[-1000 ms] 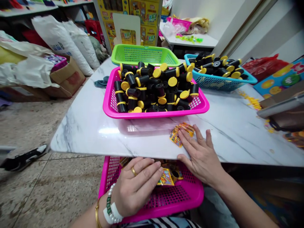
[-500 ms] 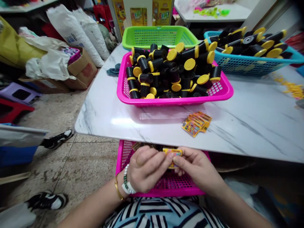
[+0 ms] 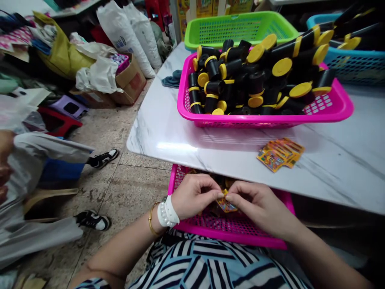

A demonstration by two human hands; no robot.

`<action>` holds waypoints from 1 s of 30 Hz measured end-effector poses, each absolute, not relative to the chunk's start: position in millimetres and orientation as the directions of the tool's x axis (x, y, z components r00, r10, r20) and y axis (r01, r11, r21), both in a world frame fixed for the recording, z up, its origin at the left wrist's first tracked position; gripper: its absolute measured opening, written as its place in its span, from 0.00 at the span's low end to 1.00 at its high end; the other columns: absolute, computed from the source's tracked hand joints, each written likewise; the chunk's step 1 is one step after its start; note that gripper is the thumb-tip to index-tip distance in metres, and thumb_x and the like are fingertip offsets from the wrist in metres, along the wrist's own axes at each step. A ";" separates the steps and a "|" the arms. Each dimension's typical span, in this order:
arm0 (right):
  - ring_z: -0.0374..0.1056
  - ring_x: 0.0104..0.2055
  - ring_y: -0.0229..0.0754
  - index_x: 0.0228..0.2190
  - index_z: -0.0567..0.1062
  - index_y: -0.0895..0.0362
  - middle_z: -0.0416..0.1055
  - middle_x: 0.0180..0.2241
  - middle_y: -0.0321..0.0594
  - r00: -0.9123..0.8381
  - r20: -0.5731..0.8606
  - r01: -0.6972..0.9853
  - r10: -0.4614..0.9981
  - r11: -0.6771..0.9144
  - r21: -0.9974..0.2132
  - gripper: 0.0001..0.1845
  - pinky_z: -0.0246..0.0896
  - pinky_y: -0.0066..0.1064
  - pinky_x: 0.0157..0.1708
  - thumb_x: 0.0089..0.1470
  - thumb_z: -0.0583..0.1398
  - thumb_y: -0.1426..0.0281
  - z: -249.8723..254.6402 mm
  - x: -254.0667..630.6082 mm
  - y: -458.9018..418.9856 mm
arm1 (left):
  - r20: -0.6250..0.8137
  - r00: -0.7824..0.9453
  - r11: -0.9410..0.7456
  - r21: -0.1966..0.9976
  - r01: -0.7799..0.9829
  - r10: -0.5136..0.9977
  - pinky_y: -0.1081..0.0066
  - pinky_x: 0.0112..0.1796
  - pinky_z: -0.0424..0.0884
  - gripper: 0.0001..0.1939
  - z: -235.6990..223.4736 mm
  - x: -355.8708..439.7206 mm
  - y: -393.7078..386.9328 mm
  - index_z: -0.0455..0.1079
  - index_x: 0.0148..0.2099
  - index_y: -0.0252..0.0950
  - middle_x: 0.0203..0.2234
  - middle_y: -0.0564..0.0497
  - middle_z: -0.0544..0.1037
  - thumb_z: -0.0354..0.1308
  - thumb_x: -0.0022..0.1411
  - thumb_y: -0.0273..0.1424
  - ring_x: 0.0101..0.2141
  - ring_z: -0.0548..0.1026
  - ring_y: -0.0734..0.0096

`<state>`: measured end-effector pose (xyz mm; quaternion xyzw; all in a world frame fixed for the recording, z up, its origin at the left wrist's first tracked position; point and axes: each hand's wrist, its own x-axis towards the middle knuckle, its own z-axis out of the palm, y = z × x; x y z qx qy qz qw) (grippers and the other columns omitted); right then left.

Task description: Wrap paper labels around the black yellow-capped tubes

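Both hands meet above a pink basket (image 3: 240, 237) on my lap, below the table edge. Pinched between thumb and fingertips of my left hand (image 3: 192, 196) is one side of a small yellow printed card (image 3: 226, 206). My right hand (image 3: 258, 202) pinches its other side, so the fingertips almost touch and cover the upper part. More small pieces lie in the basket, mostly hidden by the hands. A fanned stack of similar cards (image 3: 279, 154) rests on the table. Behind it stands a second pink basket (image 3: 264, 119), heaped with black tubes (image 3: 213, 69) with yellow caps.
The white marbled table (image 3: 150, 124) also bears a green basket (image 3: 225, 30), a blue basket (image 3: 355, 66) with more tubes and a dark cloth (image 3: 172, 79). At left sits a person in grey trousers (image 3: 54, 146). A cardboard box (image 3: 132, 80) stands on the floor behind.
My view has swung left, so the table appears further right. The card was held flatter and showed more of its face; now the fingertips of both hands pinch its top close together.
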<state>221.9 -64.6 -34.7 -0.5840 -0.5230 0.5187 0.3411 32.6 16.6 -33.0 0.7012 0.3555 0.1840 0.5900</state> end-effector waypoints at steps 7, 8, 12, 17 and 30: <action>0.58 0.21 0.34 0.24 0.71 0.55 0.62 0.19 0.30 0.280 0.081 0.424 0.957 -0.047 -0.904 0.19 0.55 0.25 0.23 0.66 0.56 0.61 -53.0 204.1 -64.7 | -0.186 0.332 0.153 0.981 0.123 0.925 0.77 0.20 0.62 0.15 -23.0 38.4 -8.1 0.72 0.29 0.34 0.17 0.56 0.69 0.61 0.64 0.39 0.17 0.65 0.79; 0.58 0.21 0.34 0.25 0.72 0.55 0.62 0.18 0.30 0.307 0.098 0.410 0.947 -0.039 -0.911 0.19 0.55 0.25 0.23 0.65 0.57 0.61 -54.3 202.1 -65.1 | -0.223 0.349 0.194 0.974 0.115 0.910 0.77 0.19 0.61 0.17 -22.7 37.9 -11.9 0.73 0.28 0.33 0.15 0.56 0.68 0.61 0.64 0.41 0.16 0.64 0.79; 0.60 0.20 0.34 0.26 0.74 0.55 0.64 0.18 0.31 0.387 0.147 0.374 0.910 -0.009 -0.927 0.16 0.57 0.25 0.22 0.65 0.58 0.62 -51.5 197.6 -65.8 | -0.269 0.319 0.259 0.963 0.077 0.909 0.76 0.18 0.62 0.18 -22.2 37.3 -16.4 0.76 0.30 0.32 0.17 0.53 0.71 0.64 0.60 0.43 0.15 0.66 0.79; 0.62 0.19 0.34 0.26 0.74 0.55 0.66 0.19 0.31 0.368 0.255 0.444 0.894 0.072 -0.893 0.15 0.59 0.26 0.23 0.64 0.59 0.65 -44.9 195.7 -63.7 | -0.232 0.241 0.243 0.970 -0.015 0.942 0.78 0.18 0.59 0.14 -17.4 39.5 -9.1 0.78 0.32 0.32 0.16 0.56 0.69 0.67 0.57 0.40 0.16 0.64 0.80; 0.70 0.24 0.37 0.32 0.75 0.53 0.73 0.25 0.34 0.221 0.384 0.534 0.897 0.218 -0.817 0.05 0.66 0.27 0.27 0.62 0.60 0.70 -50.9 193.1 -56.5 | -0.544 0.324 0.621 0.750 -0.226 0.774 0.80 0.18 0.51 0.24 -18.6 42.6 1.3 0.76 0.28 0.30 0.14 0.57 0.68 0.78 0.38 0.44 0.15 0.59 0.85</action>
